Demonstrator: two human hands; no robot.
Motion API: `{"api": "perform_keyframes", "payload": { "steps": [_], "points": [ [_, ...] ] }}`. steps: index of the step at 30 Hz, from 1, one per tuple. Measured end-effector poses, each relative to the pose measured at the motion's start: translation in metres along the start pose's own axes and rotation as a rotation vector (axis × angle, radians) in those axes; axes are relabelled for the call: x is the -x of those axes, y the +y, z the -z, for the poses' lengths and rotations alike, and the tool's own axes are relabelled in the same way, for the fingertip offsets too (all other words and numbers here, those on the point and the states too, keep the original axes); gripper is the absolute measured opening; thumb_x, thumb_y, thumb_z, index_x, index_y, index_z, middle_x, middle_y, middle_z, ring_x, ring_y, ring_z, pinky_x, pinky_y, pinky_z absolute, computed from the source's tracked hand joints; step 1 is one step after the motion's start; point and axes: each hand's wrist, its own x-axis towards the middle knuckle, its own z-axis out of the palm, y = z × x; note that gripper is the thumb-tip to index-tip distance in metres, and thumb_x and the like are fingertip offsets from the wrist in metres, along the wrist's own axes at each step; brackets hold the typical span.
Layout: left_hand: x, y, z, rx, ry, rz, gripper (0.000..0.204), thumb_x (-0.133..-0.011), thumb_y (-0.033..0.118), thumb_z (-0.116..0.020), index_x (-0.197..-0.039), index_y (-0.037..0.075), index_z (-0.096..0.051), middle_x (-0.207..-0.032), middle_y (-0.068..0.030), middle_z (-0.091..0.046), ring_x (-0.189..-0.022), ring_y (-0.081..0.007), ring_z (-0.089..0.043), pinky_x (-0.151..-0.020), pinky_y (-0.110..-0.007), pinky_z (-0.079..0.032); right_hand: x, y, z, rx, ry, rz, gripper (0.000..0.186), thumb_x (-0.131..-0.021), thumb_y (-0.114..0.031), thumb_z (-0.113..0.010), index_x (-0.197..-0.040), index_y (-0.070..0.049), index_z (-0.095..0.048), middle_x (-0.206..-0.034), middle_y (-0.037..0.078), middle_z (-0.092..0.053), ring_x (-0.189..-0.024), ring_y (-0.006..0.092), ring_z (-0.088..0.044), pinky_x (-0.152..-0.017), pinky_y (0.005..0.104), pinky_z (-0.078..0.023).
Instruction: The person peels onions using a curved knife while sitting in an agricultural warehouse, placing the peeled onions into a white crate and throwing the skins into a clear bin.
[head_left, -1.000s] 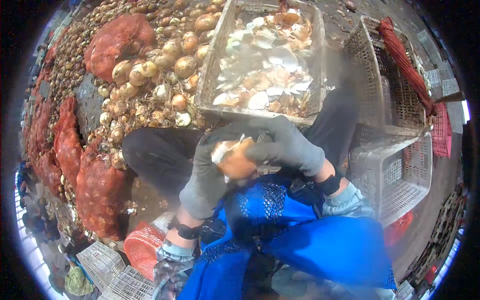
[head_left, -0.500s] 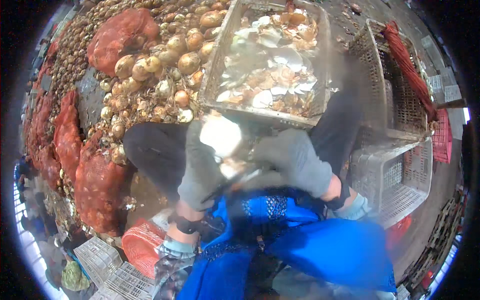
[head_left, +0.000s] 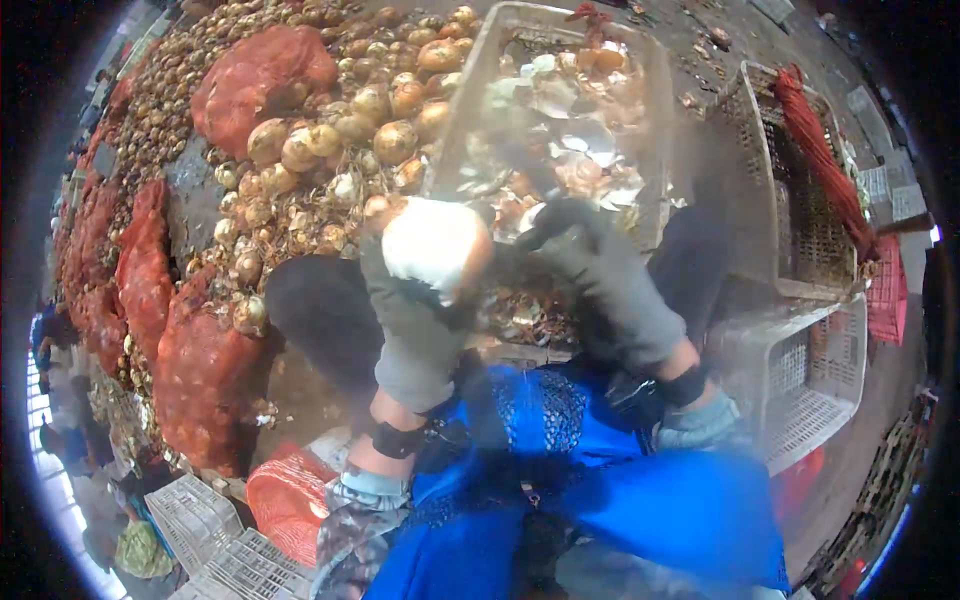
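In my gloved left hand (head_left: pixel 412 325) I hold a mostly peeled, white onion (head_left: pixel 436 247), fingers wrapped round it from below and the left. Some brownish skin shows on its right edge. My gloved right hand (head_left: pixel 598 280) is apart from the onion, over the near edge of a plastic crate (head_left: pixel 468 105). Its fingers are curled and dark with wear, and blur hides what they hold, if anything. Inside the crate lie onion skins (head_left: pixel 585 150), white and brown pieces. More scraps (head_left: pixel 525 312) lie between my hands, below the crate.
Unpeeled onions (head_left: pixel 395 142) spread in a large heap at the left. Red mesh sacks (head_left: pixel 208 375) stand among them. At the right are an upright crate (head_left: pixel 770 190) with a red net draped on it and a pale crate (head_left: pixel 810 385) on its side. Blue cloth (head_left: pixel 660 500) covers my lap.
My left hand has raised the onion forward, toward the crate. My right hand has moved forward from near my lap to the crate's edge, away from the onion.
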Motion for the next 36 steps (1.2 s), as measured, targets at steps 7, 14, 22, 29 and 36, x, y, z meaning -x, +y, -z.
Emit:
{"api": "perform_keyframes", "payload": {
  "steps": [7,14,22,29,36],
  "points": [
    [0.004,0.002,-0.001,-0.598,-0.055,0.177,0.066,-0.08,0.023,-0.061,-0.136,0.009,-0.029,-0.116,-0.0135,-0.049,-0.083,-0.0179,-0.059,-0.061,-0.034,-0.055,0.012,0.002,-0.013,-0.229,-0.156,-0.095,0.057,-0.078,-0.022,-0.071,-0.121,0.003,-0.044,-0.095,0.009,-0.059,-0.079,0.0109,-0.056,-0.065,0.0242,-0.046],
    [0.016,-0.003,-0.016,-0.835,0.026,0.004,0.065,-0.071,0.007,-0.065,-0.129,0.004,-0.036,-0.113,-0.0127,-0.049,-0.093,-0.0181,-0.056,-0.075,-0.029,-0.051,0.012,0.004,-0.001,-0.16,-0.272,-0.139,0.059,-0.073,-0.021,-0.074,-0.118,0.003,-0.046,-0.093,0.007,-0.058,-0.082,0.0112,-0.056,-0.07,0.0243,-0.047],
    [0.035,-0.014,-0.023,-0.983,0.033,-0.21,0.069,-0.069,0.006,-0.069,-0.129,0.002,-0.035,-0.117,-0.0122,-0.045,-0.104,-0.0191,-0.051,-0.088,-0.032,-0.046,0.009,0.017,-0.006,-0.251,-0.318,-0.012,0.063,-0.067,-0.015,-0.074,-0.12,0.005,-0.046,-0.102,0.008,-0.059,-0.088,0.0108,-0.053,-0.075,0.026,-0.047],
    [0.028,-0.018,0.0,-0.816,0.109,-0.174,0.06,-0.074,0.024,-0.069,-0.124,0.001,-0.042,-0.111,-0.0109,-0.051,-0.101,-0.0185,-0.053,-0.086,-0.032,-0.047,0.004,0.028,-0.011,-0.082,-0.235,0.061,0.059,-0.067,-0.012,-0.072,-0.118,0.004,-0.048,-0.099,0.008,-0.06,-0.087,0.0105,-0.054,-0.076,0.0266,-0.047],
    [0.02,-0.01,0.013,-0.563,-0.006,0.056,0.075,-0.079,0.046,-0.063,-0.132,0.002,-0.033,-0.119,-0.0124,-0.049,-0.104,-0.0249,-0.055,-0.089,-0.037,-0.048,0.009,0.014,-0.011,-0.047,-0.162,-0.07,0.053,-0.069,-0.015,-0.07,-0.114,0.004,-0.05,-0.086,0.01,-0.063,-0.075,0.0132,-0.058,-0.068,0.0285,-0.049]
  ]
}}
